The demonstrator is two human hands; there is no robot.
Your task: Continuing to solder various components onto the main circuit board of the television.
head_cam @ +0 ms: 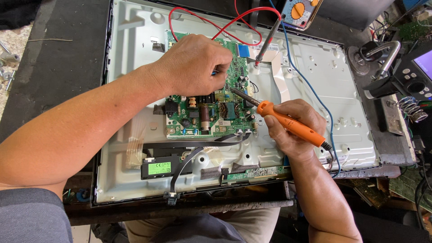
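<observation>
Soldering iron (291,124) with an orange handle lies in the person's right hand (294,130), fingers wrapped around the handle and thumb pressed on top, like a pen grip. Its dark metal tip points up and left, touching the green circuit board (211,105) just below the left hand. The left hand (193,65) rests on the upper part of the board with fingers curled downward, pinching something small and blue at the fingertips; what it is cannot be made out. The board is mounted in the middle of a pale metal back panel (324,76) of a flat screen lying face down on a dark workbench (58,63). A probe (265,42) with a red lead stands on the panel just right of the left hand. At the top edge sits a multimeter (299,11) with an orange dial. A blue cord (310,85) runs from the iron across the panel.
</observation>
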